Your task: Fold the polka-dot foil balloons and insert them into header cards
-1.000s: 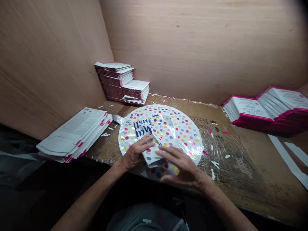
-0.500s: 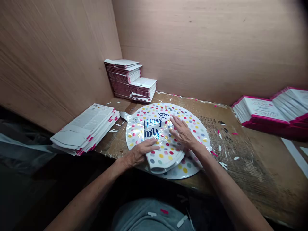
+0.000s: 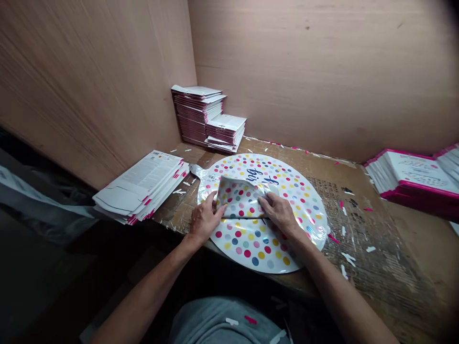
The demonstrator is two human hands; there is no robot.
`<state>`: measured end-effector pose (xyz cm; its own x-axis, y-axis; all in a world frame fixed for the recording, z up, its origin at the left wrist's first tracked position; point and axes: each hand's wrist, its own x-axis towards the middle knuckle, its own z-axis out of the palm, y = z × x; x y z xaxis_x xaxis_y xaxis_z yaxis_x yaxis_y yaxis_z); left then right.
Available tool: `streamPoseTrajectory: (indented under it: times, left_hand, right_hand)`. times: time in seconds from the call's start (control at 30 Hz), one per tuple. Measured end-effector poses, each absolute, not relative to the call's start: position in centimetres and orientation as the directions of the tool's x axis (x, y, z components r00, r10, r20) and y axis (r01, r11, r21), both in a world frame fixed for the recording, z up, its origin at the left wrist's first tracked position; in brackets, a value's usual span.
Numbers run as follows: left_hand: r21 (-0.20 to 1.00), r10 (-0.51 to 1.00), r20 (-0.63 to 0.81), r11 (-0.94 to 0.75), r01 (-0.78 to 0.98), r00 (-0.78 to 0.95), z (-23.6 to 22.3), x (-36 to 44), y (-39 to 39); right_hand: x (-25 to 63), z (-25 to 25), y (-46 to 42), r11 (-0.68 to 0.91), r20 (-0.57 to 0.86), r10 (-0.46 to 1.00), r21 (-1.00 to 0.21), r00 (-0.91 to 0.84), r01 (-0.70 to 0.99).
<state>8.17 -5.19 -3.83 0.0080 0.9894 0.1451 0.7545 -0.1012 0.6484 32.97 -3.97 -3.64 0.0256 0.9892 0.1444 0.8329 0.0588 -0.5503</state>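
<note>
Plywood walls [image 3: 304,71] rise behind a cardboard-topped table [image 3: 373,239]. Near its front edge lies a dotted foil balloon [image 3: 251,251], folded over into a flap [image 3: 238,197]. Left hand [image 3: 205,220] and right hand [image 3: 279,213] rest open on the flap, pressing without gripping. Pink-edged packets [image 3: 141,186] are stacked at the table's left edge.

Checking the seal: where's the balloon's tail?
In the head view, the silver tail juts from the polka-dot balloon's upper-left edge, beside the printed card stack, above the left hand.
</note>
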Motion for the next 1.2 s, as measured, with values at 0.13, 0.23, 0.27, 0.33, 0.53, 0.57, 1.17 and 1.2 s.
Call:
streamPoseTrajectory:
  times: [0.13, 0.23, 0.27, 0.33, 0.53, 0.57, 1.17, 1.2]
  left_hand:
    - [0.531, 0.957, 0.289, -0.175, 0.829, 0.017, -2.9, 9.1, -4.2]
    - [0.339, 0.851, 0.390, -0.489, 0.804, 0.352, -3.6, 9.4, -3.3]
    - [0.297, 0.830, 0.347, -0.540, 0.788, 0.438, -4.1, 9.5, -3.0]
    - [0.258, 0.844, 0.222, -0.533, 0.806, 0.488, -5.0, 9.6, -2.5]
    - [0.199, 0.900, 0.072, -0.435, 0.878, 0.430, -3.8, 9.5, -1.5]
    - [0.181, 0.900, 0.041, -0.433, 0.883, 0.433, -2.9, 9.4, -1.3]
    - [0.569, 0.988, 0.043, -0.147, 0.809, 0.149, -2.0, 11.4, 2.5]
    - [0.508, 0.996, 0.055, -0.091, 0.857, 0.073, -2.0, 12.1, 2.2]
  right_hand:
    - [32.2, -3.8, -2.6, -0.059, 0.118, 0.986, -0.396, 0.115, 0.916]
    - [32.4, -3.6, -2.9, -0.057, 0.073, 0.993, -0.356, 0.089, 0.933]
    - [32.3, -3.4, -3.3, -0.041, 0.097, 0.992, -0.338, 0.078, 0.940]
    - [31.2, -2.7, -4.2, 0.061, 0.236, 0.972, -0.261, 0.002, 0.964]
    - [24.1, -1.3, -4.8, 0.475, 0.136, 0.867, 0.062, -0.479, 0.878]
    - [23.6, -1.2, -4.6, 0.502, 0.094, 0.857, 0.072, -0.507, 0.862]
    - [31.6, -3.2, -0.4, -0.217, 0.031, 0.963, -0.493, 0.266, 0.842]
    - [31.2, -2.8, 0.0, -0.246, 0.021, 0.961, -0.386, 0.275, 0.889]
